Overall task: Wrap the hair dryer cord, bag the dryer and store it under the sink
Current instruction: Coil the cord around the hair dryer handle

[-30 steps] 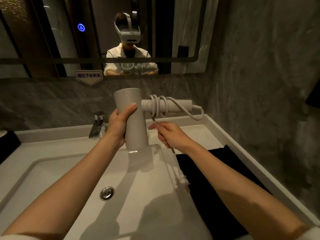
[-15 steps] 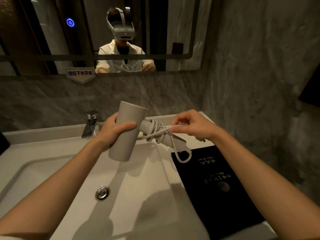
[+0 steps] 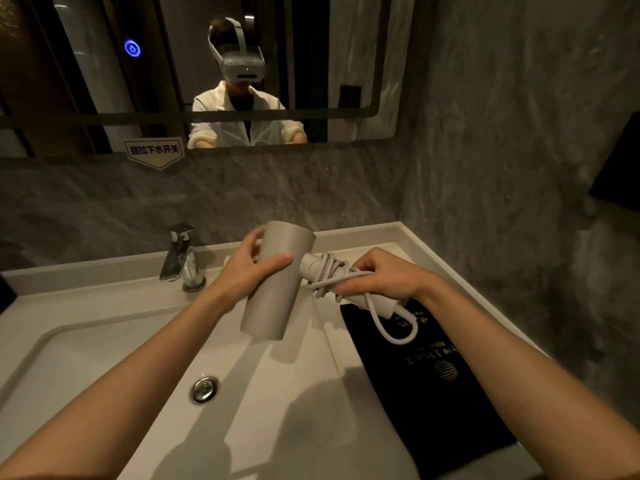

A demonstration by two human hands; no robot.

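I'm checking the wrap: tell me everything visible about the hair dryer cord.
The cord is pale grey, smooth and rubbery-looking, coiled in several overlapping turns around the hair dryer handle. One loose loop hangs below over the black bag. The right hand presses on the coils; the left hand grips the barrel. No plug shows.

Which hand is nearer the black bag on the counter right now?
Right. The right hand is on the cord-wrapped handle directly above the far end of the black bag. The left hand grips the dryer barrel over the basin, further left.
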